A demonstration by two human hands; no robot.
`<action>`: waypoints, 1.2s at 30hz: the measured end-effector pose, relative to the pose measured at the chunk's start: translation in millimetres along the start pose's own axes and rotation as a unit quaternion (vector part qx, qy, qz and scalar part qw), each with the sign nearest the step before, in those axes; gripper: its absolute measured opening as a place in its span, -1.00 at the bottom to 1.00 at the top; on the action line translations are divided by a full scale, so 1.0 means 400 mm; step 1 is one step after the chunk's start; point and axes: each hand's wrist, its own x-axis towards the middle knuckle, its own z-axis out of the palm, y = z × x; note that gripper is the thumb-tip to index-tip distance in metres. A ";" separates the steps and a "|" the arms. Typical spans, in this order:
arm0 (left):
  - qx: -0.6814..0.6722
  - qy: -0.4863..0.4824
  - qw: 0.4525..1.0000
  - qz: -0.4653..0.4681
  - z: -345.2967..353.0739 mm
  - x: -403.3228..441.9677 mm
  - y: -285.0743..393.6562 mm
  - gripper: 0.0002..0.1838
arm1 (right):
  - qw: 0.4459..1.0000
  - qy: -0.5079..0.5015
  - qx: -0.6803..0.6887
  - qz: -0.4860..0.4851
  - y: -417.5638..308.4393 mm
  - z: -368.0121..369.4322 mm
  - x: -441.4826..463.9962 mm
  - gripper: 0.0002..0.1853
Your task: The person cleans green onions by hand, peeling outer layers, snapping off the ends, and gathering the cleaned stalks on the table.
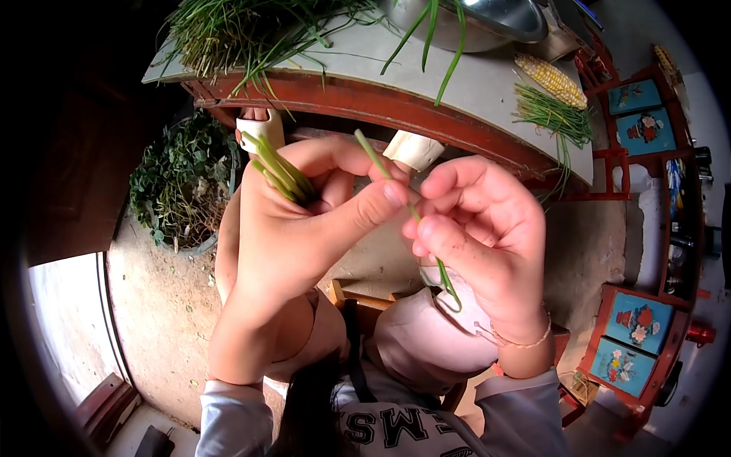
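Note:
My left hand (297,221) is closed around a small bunch of garlic chives (283,174), their pale cut ends poking out on the left side. Its thumb and forefinger also pinch a single chive stalk (373,156). My right hand (487,236) grips the same stalk lower down between thumb and fingertips, and the stalk's green end curls below. Both hands are close together above my lap, fingertips nearly touching. Between the palm and the curled fingers of the left hand, part of the bunch is hidden.
On the table (365,72) ahead lie a large heap of chives (236,38), a metal bowl (487,23), a corn cob (552,78) and a smaller chive pile (552,114). A tub of leafy greens (183,179) stands on the floor at left. Painted cabinets (632,327) line the right.

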 end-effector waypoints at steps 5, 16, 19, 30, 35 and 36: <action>0.034 0.004 0.999 0.006 0.012 -0.012 0.003 -0.84 | 0.999 0.022 -0.044 -0.005 0.006 0.008 0.001 -0.86; 0.074 -0.009 0.997 0.025 0.010 -0.015 0.021 -0.90 | 0.999 0.030 -0.036 0.025 -0.001 0.005 -0.004 -0.90; 0.062 0.031 0.993 0.092 0.013 -0.007 -0.003 -0.89 | 0.998 0.034 -0.036 0.030 -0.003 0.008 -0.005 -0.90; 0.104 -0.006 0.994 0.033 0.013 -0.014 0.010 -0.89 | 0.999 0.037 -0.028 0.028 0.001 0.011 -0.003 -0.91; 0.083 -0.044 0.993 0.070 0.017 -0.013 0.019 -0.94 | 0.999 0.025 -0.021 0.029 -0.001 0.007 -0.002 -0.92; 0.083 -0.044 0.993 0.070 0.017 -0.012 0.018 -0.94 | 0.999 0.025 -0.018 0.035 -0.001 0.007 -0.004 -0.91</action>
